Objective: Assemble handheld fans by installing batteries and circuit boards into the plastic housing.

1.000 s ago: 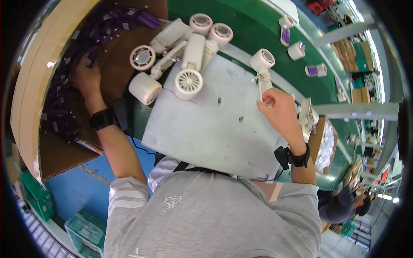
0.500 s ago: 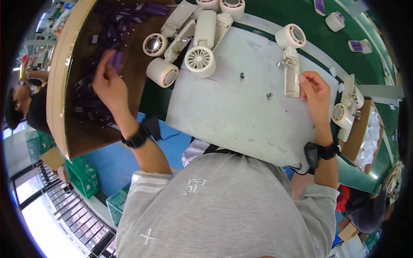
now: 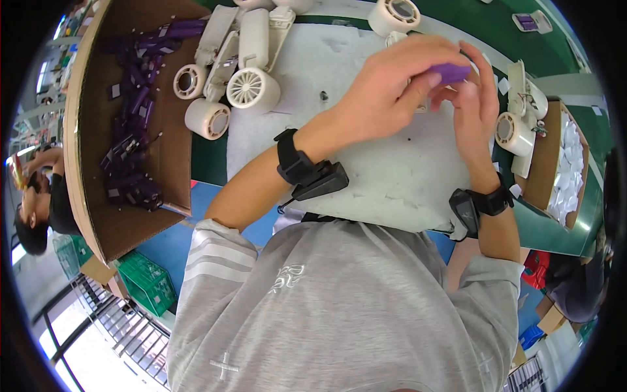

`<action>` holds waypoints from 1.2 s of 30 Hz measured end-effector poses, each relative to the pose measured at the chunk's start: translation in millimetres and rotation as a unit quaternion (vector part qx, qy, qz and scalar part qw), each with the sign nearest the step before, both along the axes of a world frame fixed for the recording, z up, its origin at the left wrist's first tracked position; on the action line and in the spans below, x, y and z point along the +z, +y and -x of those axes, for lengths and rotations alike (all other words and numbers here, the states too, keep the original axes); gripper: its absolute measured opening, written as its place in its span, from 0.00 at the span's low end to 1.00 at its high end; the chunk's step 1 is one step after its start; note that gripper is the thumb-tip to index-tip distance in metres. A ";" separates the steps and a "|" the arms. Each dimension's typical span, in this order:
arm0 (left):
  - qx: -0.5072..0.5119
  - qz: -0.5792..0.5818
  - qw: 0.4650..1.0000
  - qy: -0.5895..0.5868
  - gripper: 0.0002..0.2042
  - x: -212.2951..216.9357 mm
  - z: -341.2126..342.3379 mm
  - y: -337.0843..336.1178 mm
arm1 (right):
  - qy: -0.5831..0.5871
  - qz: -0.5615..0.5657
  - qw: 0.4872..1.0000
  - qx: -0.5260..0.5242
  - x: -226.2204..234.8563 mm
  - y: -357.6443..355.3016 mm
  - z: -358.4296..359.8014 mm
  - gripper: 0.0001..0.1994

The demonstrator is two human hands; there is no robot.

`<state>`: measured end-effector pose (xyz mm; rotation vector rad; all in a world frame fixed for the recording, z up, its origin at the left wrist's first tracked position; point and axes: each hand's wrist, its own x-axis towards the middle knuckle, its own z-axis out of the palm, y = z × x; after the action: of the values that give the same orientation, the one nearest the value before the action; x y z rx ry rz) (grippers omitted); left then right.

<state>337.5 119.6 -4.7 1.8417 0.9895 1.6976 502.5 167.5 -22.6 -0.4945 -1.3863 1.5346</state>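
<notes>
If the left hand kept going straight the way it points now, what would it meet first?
Most likely the right hand, just beyond the purple piece held by the left hand, though depth is unclear from this view.

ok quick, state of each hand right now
Left hand: closed, holding a purple oblong piece.
Right hand: open, fingers partly curled beside that piece; contact unclear.
</notes>
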 end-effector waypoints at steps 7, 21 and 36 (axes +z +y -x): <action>0.045 -0.057 0.978 0.193 0.18 -21.8 14.1 7.3 | -0.188 -0.036 0.980 -0.052 -12.2 4.8 -7.4 0.15; 0.073 0.220 0.944 0.233 0.22 -18.0 40.8 -4.4 | -0.048 0.172 0.980 -0.086 -10.6 8.9 -16.4 0.15; 0.103 0.240 0.959 0.112 0.10 -18.1 31.5 2.0 | -0.341 -0.122 0.930 -0.067 13.9 3.0 -9.1 0.14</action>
<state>306.0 121.7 -22.9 1.6647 1.5757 1.2168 511.6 170.6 -8.7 -1.0049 -1.9892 1.0882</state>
